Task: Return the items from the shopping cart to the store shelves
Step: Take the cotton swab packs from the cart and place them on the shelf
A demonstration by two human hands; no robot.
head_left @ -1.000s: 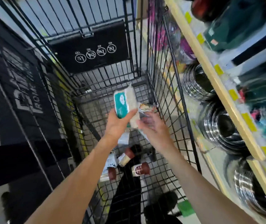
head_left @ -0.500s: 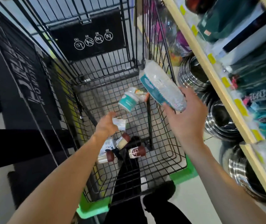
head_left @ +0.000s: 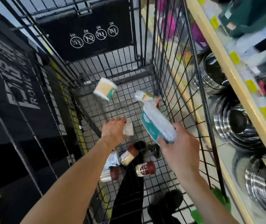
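Mid-unloading: our right hand (head_left: pixel 180 147) clenched round plastic-wrapped pack (head_left: pixel 157 121) above cart (head_left: pixel 169 65); left hand (head_left: pixel 112 130) reaching down, pinching small clear packet (head_left: pixel 128 129). Next we judge: carry pack rightward to shelf (head_left: pixel 235 88).

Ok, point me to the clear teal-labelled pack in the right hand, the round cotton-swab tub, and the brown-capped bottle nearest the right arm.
Clear teal-labelled pack (head_left: pixel 157 120): head view, on its ribbed clear middle.
Round cotton-swab tub (head_left: pixel 104 88): head view, on its pale side.
Brown-capped bottle (head_left: pixel 145 170): head view, on its label.
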